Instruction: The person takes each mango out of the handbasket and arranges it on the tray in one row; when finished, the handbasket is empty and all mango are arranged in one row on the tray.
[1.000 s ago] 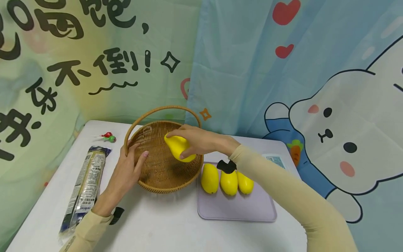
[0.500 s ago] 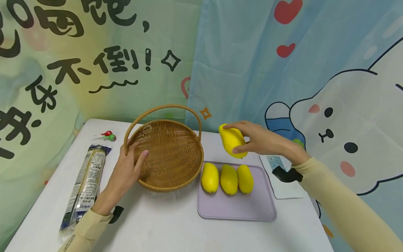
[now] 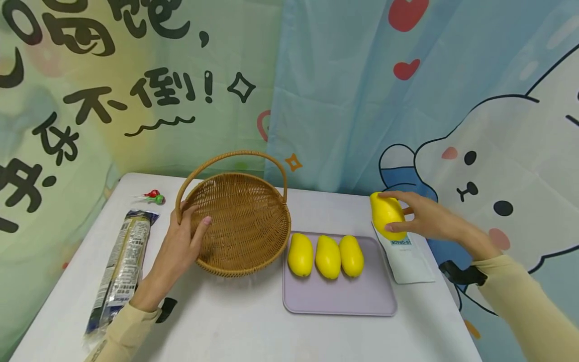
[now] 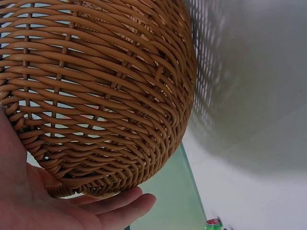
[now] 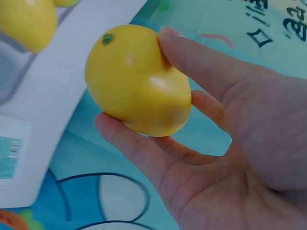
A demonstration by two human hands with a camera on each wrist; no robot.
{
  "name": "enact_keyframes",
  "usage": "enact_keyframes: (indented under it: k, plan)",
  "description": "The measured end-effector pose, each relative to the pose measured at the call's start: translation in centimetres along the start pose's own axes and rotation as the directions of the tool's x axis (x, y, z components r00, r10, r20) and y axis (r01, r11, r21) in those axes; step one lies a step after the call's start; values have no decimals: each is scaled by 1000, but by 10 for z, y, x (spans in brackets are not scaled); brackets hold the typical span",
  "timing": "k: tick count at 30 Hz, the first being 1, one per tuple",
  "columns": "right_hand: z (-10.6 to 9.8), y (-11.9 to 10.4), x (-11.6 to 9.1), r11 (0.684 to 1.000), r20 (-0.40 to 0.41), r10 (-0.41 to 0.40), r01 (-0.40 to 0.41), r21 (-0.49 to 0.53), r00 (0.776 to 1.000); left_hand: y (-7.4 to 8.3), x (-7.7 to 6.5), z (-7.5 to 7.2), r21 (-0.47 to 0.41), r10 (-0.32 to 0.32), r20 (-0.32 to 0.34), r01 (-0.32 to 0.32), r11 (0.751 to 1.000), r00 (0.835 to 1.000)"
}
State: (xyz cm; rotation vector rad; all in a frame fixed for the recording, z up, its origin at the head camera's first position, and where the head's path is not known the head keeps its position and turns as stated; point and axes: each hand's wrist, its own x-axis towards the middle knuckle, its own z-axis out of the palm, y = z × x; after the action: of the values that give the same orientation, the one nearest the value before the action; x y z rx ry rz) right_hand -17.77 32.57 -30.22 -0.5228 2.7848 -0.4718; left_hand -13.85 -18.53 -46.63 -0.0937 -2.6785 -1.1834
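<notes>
My right hand (image 3: 425,216) pinches a yellow mango (image 3: 386,213) between thumb and fingers, in the air past the back right corner of the lilac tray (image 3: 336,300). In the right wrist view the mango (image 5: 136,81) shows a small green stem end. On the tray lie three more mangoes (image 3: 327,256) side by side. My left hand (image 3: 181,244) holds the left rim of a brown wicker basket (image 3: 244,226), near the foot of its handle. The left wrist view shows the fingers (image 4: 127,206) against the woven wall (image 4: 110,91). No fruit is visible inside the basket.
A long plastic packet (image 3: 122,266) lies on the white table at the left, with red and green lollipops (image 3: 155,197) behind it. A white pouch (image 3: 411,264) lies right of the tray. A printed curtain (image 3: 334,100) hangs behind the table.
The right hand has carried the mango from over the basket, rightward across the back of the tray, to above the white pouch. The left hand and basket stay in place.
</notes>
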Motion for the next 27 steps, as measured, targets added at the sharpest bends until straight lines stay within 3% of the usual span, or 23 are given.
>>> enact_keyframes:
  k: [6, 14, 27]
  plan:
    - [28, 32, -3, 996, 1, -19, 19, 86, 1000, -1, -1, 0, -5, -1, -6, 1, 1000, 1000]
    - [74, 65, 0, 991, 36, 25, -30, 131, 999, -1, -1, 1, -4, -11, -4, 11, 1000, 1000]
    - [115, 89, 9, 967, 126, 92, -119, 227, 988, -2, -1, 1, -8, -12, -2, 12, 1000, 1000]
